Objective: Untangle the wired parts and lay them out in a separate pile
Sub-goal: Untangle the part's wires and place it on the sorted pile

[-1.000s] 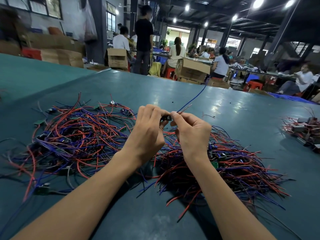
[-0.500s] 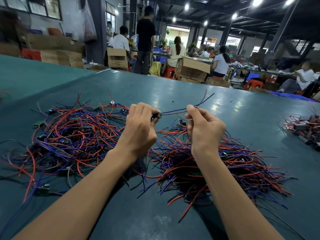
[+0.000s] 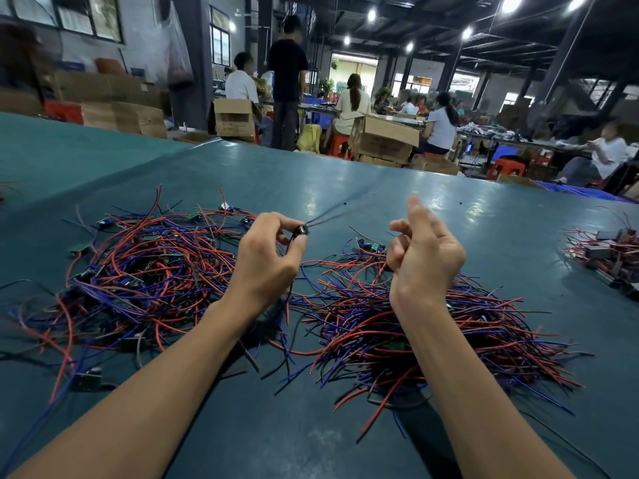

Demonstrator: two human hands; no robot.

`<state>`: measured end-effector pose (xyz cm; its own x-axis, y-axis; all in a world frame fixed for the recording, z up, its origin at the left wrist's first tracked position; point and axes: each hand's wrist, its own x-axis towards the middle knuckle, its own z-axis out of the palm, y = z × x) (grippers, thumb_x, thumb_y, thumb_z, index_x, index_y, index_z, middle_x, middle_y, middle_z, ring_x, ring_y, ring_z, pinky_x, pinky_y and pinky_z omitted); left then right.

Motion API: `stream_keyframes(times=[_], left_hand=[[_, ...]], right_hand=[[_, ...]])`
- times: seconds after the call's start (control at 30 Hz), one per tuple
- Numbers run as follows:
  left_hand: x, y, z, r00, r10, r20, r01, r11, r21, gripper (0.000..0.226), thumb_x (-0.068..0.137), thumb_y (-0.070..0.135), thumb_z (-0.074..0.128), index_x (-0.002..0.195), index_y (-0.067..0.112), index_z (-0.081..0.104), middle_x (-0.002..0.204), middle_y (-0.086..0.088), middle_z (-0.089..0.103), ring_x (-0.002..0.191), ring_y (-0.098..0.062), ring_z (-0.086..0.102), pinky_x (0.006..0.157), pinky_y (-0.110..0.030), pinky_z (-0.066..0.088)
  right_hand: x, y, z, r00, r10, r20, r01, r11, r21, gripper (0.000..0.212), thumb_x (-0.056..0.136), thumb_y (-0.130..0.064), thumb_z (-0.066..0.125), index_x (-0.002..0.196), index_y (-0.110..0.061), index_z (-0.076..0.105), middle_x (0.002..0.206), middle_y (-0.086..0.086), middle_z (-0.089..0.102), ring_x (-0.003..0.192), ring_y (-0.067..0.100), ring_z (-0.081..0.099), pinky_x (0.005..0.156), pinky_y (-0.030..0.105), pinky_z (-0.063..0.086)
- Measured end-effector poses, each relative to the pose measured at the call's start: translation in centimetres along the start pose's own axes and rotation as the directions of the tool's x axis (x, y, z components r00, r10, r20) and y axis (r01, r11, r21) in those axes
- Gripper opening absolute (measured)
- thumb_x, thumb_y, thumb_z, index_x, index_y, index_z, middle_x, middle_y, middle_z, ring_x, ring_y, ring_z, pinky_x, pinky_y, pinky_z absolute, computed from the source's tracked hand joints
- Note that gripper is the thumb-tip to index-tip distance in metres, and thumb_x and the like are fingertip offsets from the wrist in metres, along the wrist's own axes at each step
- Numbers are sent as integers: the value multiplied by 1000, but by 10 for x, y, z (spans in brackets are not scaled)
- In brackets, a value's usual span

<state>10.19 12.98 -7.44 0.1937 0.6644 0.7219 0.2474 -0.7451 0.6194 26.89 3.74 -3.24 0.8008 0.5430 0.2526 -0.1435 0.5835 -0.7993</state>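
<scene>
A tangled heap of red, blue and black wired parts point(image 3: 145, 271) covers the left of the green table, and a second heap point(image 3: 432, 333) lies under my right forearm. My left hand point(image 3: 269, 261) pinches one small black wired part point(image 3: 301, 229) above the gap between the heaps; its wires stream away to the upper right, blurred. My right hand point(image 3: 423, 254) hovers beside it with loosely spread fingers and nothing in it.
A third bunch of wires and small boxes point(image 3: 608, 250) sits at the table's right edge. The green table point(image 3: 311, 178) stretches far ahead. Beyond it are cardboard boxes point(image 3: 383, 136) and several seated and standing people.
My right hand has let go of the wires and opened, moving right. My left hand still pinches the part, whose wires now swing free.
</scene>
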Motion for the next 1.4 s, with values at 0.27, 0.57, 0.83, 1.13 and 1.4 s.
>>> stream_keyframes(times=[0.27,0.57,0.83,1.13,1.4], left_hand=[[19,-3,-14,812,-417,408,538,264,-800,46,60,10,92,96,8,64,90,-11,67,64,-11,58,53,-21,43],[14,9,-13,782,-276,559,618,225,-754,18,81,18,78,74,14,62,75,-5,52,74,-16,52,66,-26,58],[14,10,-14,803,-354,480,592,379,-711,14,70,21,83,64,15,72,62,-4,51,57,-17,49,54,-29,48],[13,5,-13,791,-309,528,611,371,-699,24,78,16,79,61,21,63,62,1,51,58,-9,56,57,-24,55],[11,8,-11,792,-213,572,606,385,-696,12,78,28,77,71,20,72,106,-14,76,92,-20,72,85,-37,55]], right_hand=[[-24,8,13,924,33,382,112,929,-352,18,95,-28,71,86,-15,79,72,6,70,45,11,43,41,19,32],[-32,8,17,786,166,596,255,790,-557,23,91,-40,73,85,-20,84,79,-8,78,82,5,73,81,24,54],[-37,7,20,746,221,629,197,828,-524,22,96,-14,67,82,-4,80,66,-6,74,49,-5,55,56,5,39],[-43,10,22,725,239,646,169,848,-503,16,97,-22,67,90,-19,81,71,-15,75,57,-8,61,60,3,43],[-48,12,24,793,270,546,58,859,-509,22,95,-18,68,79,-16,82,61,-5,66,52,1,46,53,12,38]])
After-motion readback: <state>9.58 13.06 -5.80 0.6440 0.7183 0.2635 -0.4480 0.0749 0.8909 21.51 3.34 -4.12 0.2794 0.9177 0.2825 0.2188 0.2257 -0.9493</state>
